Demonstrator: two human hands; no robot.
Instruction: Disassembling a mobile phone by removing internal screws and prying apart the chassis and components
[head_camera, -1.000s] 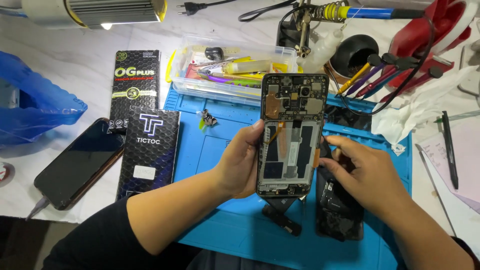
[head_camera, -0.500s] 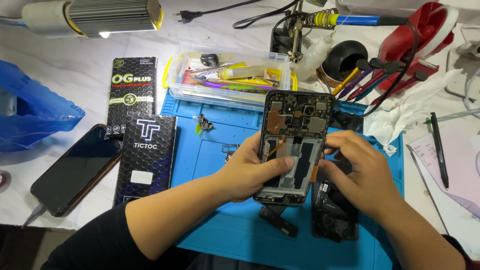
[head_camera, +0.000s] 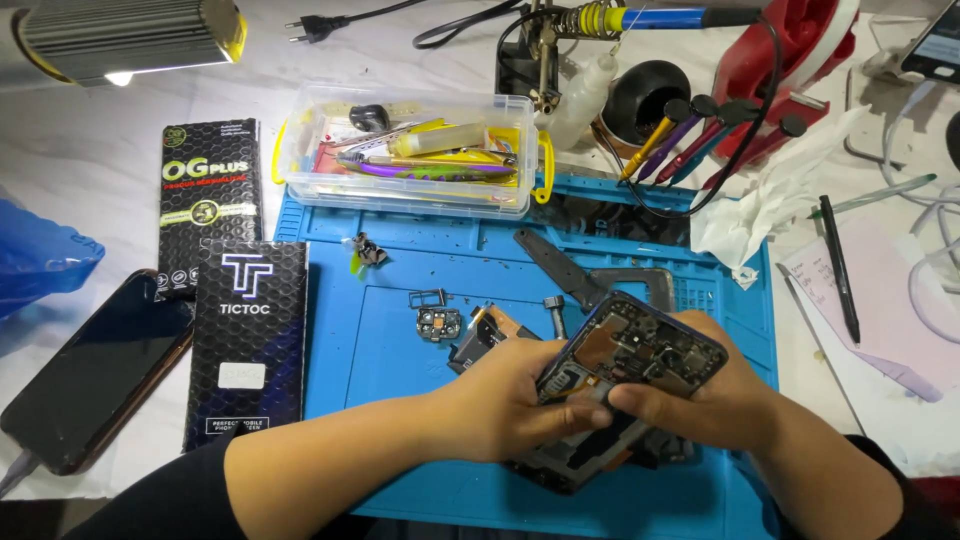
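Blue mat (head_camera: 400, 480) on desk: our left hand (head_camera: 500, 405) and right hand (head_camera: 700, 400) both closed round opened phone (head_camera: 630, 360), tilted, circuit side up, above mat's near right part. Small loose parts (head_camera: 440, 322) just left of phone. Clear tool box (head_camera: 410, 150) at mat's far edge.

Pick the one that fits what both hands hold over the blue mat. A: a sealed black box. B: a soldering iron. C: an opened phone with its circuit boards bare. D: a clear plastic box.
C: the left hand and the right hand grip the opened phone from both sides, its boards exposed, above the blue mat.
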